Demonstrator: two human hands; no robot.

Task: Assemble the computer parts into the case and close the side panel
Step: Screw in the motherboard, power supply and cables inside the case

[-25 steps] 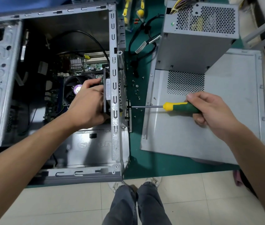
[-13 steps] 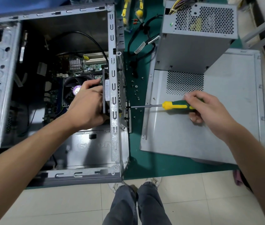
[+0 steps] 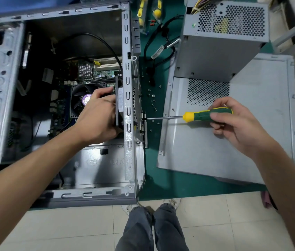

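Two bare hands work at the right wall of an open computer case that lies on its side on a green mat. Inside the case, the left hand has its fingers curled round a dark rear fan, holding it flat against the inner face of that wall; the CPU cooler with its purple label sits just left of the hand, on the motherboard. Outside the case, the right hand grips the green and yellow handle of a screwdriver, thumb and fingers wrapped round it. Its shaft runs horizontally to the left, and its tip meets the outer face of the case wall, level with the fan. Whether a screw sits under the tip cannot be told. Loose screws lie scattered on the mat between the case and the side panel, which lies flat to the right, apart from the case, under the right hand. A grey power supply stands on the far end of the panel, with black cables on the mat to its left. At the far edge, two yellow-handled tools lie on the mat. Near the viewer, a person's legs in grey trousers stand on pale floor tiles.
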